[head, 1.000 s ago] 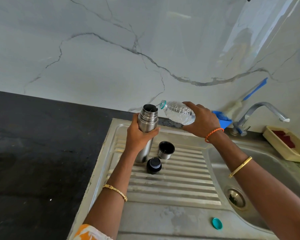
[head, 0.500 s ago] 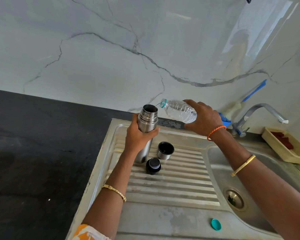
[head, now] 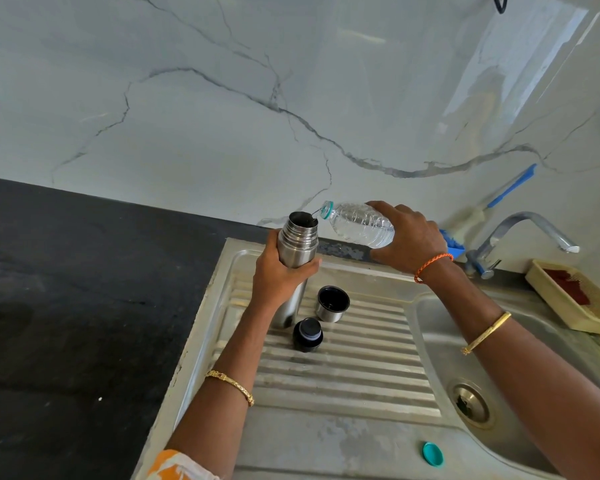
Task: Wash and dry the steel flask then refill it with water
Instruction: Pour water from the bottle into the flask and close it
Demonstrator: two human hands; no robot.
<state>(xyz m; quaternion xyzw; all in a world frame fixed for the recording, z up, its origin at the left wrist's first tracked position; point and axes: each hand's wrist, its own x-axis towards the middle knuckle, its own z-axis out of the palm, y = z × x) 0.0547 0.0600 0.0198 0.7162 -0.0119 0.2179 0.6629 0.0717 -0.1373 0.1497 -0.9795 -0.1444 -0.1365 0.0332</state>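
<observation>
Here my left hand (head: 278,275) grips the steel flask (head: 296,258) upright on the sink drainboard (head: 343,379), while my right hand (head: 407,237) holds the tipped plastic bottle (head: 359,223), its mouth just beside the flask's open top.

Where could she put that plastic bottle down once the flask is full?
The near ridges of the steel drainboard, between the black stopper and the teal bottle cap, are bare. So is the black counter left of the sink. It is crowded around the flask, where the steel cup and stopper stand close.
</observation>
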